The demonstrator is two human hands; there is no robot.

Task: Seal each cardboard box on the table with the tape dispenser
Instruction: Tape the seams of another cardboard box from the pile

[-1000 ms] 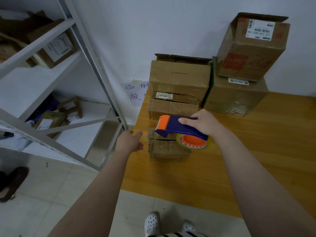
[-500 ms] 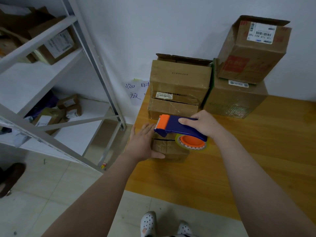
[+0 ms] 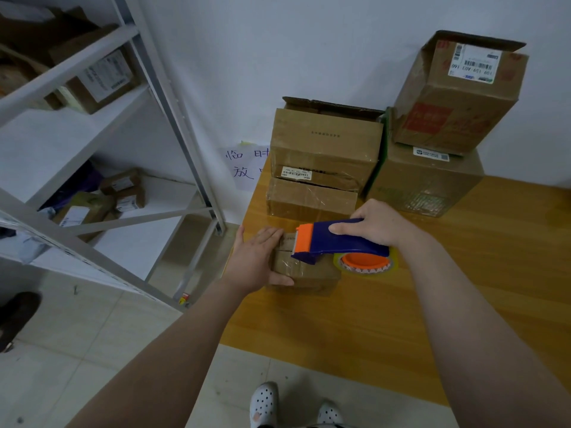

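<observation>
Box (image 3: 304,270), small, brown: at the near left corner of the counter (image 3: 401,319), between my two hands. Left hand (image 3: 256,261): laid flat on the box's left end, fingers straight across the top, thumb along the near edge. Right hand (image 3: 377,227): curled round the handle of the dispenser (image 3: 336,242), whose orange head sits over the top seam; whether it touches, I cannot tell. Larger boxes (image 3: 324,149): stacked behind, against the wall.

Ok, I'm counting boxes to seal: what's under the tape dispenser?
A small cardboard box, with the left hand resting on its left side. The tape dispenser hides part of its top.
</observation>
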